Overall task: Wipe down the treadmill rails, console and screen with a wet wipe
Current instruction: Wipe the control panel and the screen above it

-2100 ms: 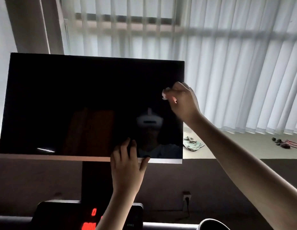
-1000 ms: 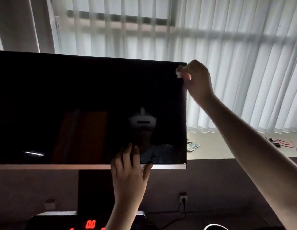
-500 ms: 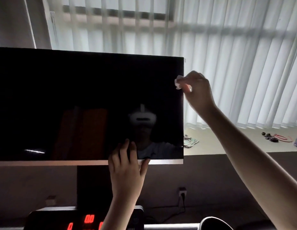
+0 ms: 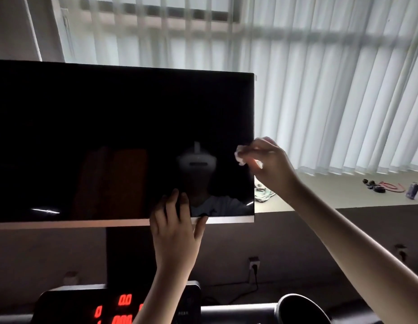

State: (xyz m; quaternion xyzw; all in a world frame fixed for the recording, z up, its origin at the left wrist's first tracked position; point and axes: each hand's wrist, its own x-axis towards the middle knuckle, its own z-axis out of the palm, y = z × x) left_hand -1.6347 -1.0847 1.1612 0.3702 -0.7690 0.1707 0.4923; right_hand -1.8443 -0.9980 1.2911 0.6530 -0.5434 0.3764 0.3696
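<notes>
A large black screen (image 4: 109, 141) fills the left and middle of the view, switched off and reflecting the room. My right hand (image 4: 271, 164) pinches a small white wet wipe (image 4: 239, 157) against the screen's right edge, about halfway down. My left hand (image 4: 177, 220) holds the screen's lower edge, fingers flat on the glass and thumb at the silver bezel. Below, the dark console (image 4: 91, 305) shows red digits. A grey rail (image 4: 238, 312) runs along the bottom.
Vertical white blinds (image 4: 331, 90) cover the window behind. A pale sill (image 4: 331, 197) carries a crumpled cloth (image 4: 261, 194), a red cord and a small can. A round dark cup holder (image 4: 299, 307) sits at bottom right. A wall socket (image 4: 253, 263) with a cable is below the screen.
My right hand with the wipe went up to the screen's top right corner, then slid down the right edge to mid-height. My left hand stayed on the lower edge.
</notes>
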